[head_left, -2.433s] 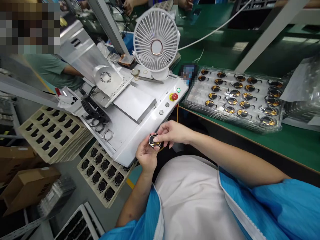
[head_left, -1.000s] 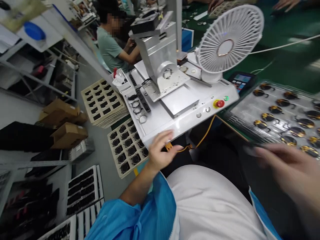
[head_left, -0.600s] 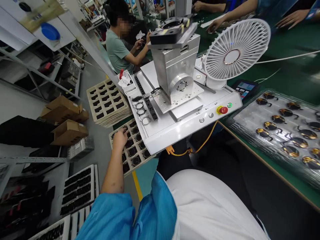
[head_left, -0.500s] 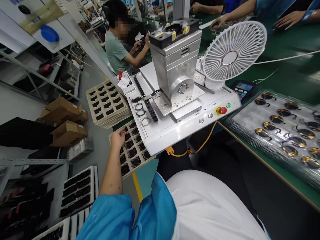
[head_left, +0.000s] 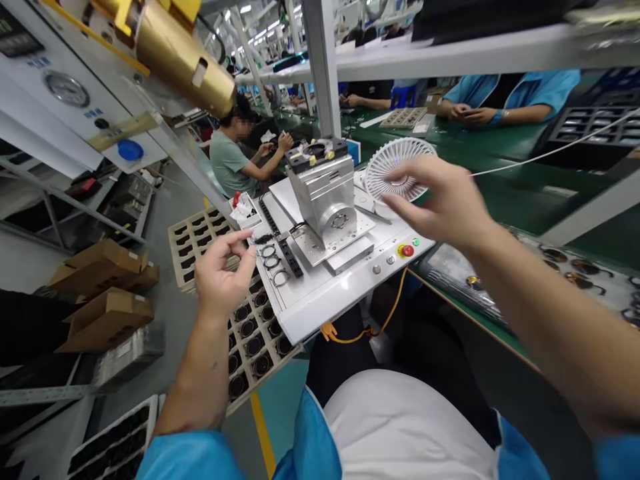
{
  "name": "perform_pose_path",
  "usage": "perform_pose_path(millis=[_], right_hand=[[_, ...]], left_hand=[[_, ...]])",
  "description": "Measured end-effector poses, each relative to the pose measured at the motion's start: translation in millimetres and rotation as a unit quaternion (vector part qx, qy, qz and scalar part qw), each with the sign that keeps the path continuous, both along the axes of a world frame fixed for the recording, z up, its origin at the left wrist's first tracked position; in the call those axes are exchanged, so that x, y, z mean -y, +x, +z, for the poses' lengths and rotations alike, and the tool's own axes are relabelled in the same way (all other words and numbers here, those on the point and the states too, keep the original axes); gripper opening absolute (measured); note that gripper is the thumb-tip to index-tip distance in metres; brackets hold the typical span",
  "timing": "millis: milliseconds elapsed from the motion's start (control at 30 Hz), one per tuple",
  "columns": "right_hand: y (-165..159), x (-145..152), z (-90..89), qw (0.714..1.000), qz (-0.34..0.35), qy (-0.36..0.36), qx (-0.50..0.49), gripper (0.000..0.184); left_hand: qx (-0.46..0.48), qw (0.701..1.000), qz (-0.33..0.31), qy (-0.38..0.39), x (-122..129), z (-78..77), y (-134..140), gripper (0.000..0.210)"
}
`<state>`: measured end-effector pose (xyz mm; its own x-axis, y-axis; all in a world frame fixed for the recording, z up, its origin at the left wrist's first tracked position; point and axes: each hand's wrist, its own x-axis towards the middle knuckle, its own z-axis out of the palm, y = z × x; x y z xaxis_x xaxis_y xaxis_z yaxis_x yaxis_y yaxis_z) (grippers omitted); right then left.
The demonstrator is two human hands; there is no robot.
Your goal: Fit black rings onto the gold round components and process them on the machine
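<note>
My left hand (head_left: pixel 225 272) is raised over the tray's upper edge, beside the white machine base (head_left: pixel 320 300). Its index finger and thumb are apart, the other fingers curl inward, and nothing shows between them. Close to its fingertips lie a clump of small black parts (head_left: pixel 263 239) and several thin rings (head_left: pixel 281 277) on the base. Below it, a beige tray (head_left: pixel 295 352) holds round black parts in its pockets. My right hand (head_left: pixel 435 197), blurred, hangs in front of the white fan (head_left: pixel 375 180), thumb and index finger spread with nothing visible in them. A metal block fixture (head_left: pixel 327 200) stands between the hands.
A red emergency button (head_left: pixel 408 251) and a green-lit button (head_left: pixel 416 242) sit on the base's front. A gold cylinder (head_left: pixel 187 60) overhangs at upper left. Stacked beige trays (head_left: pixel 187 250) stand left, a clear tray of parts (head_left: pixel 590 273) right. Co-workers sit beyond.
My left hand has risen from the tray of round parts to beside the base. My right hand has come into view before the fan. The view has tilted up, showing the gold cylinder.
</note>
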<state>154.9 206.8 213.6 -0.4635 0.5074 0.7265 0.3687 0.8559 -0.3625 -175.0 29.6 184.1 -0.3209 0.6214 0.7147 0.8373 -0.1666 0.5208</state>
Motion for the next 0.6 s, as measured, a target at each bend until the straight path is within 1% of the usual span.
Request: perform_pose_path(millis=[33, 100, 133, 167, 233, 300, 333, 400, 467, 500, 533, 600], right_hand=[[-32, -18, 21.4, 0.999, 0.042, 0.018, 0.011, 0.018], [-87, -54, 55.4, 0.994, 0.102, 0.013, 0.042, 0.025], [-108, -71, 66.8, 0.990, 0.129, 0.000, 0.063, 0.023], [-124, -85, 74.7, 0.984, 0.158, -0.019, 0.081, 0.022], [-141, -107, 82.0, 0.972, 0.211, -0.063, 0.085, 0.026], [-143, -118, 83.7, 0.963, 0.243, -0.094, 0.068, 0.027], [-140, -119, 84.1, 0.962, 0.245, -0.102, 0.058, 0.028], [-130, -116, 84.9, 0.967, 0.225, -0.111, 0.043, 0.036], [-116, -108, 84.6, 0.974, 0.191, -0.119, 0.013, 0.041], [-107, -104, 83.3, 0.977, 0.174, -0.123, -0.006, 0.041], [-97, -99, 81.0, 0.978, 0.160, -0.128, -0.025, 0.041], [-72, -89, 72.5, 0.978, 0.141, -0.141, -0.063, 0.041]], left_hand=[[-0.006, 1.000, -0.007, 0.006, -6, 10.4, 3, 0.029], [-0.022, 0.999, -0.020, 0.017, -16, 30.3, 8, 0.031], [-0.033, 0.999, -0.026, 0.023, -20, 40.1, 10, 0.031], [-0.045, 0.998, -0.031, 0.027, -26, 50.0, 11, 0.032], [-0.071, 0.996, -0.039, 0.032, -40, 70.1, 13, 0.034], [-0.102, 0.993, -0.045, 0.025, -64, 89.9, 15, 0.039], [-0.119, 0.991, -0.051, 0.015, -80, 99.0, 16, 0.040], [-0.155, 0.985, -0.067, -0.018, -119, 113.4, 21, 0.038], [-0.194, 0.975, -0.080, -0.069, -162, 122.0, 29, 0.033], [-0.213, 0.969, -0.078, -0.094, -182, 124.6, 35, 0.034], [-0.224, 0.966, -0.071, -0.109, -199, 126.9, 41, 0.030], [-0.224, 0.970, -0.052, -0.079, -221, 133.4, 53, 0.033]])
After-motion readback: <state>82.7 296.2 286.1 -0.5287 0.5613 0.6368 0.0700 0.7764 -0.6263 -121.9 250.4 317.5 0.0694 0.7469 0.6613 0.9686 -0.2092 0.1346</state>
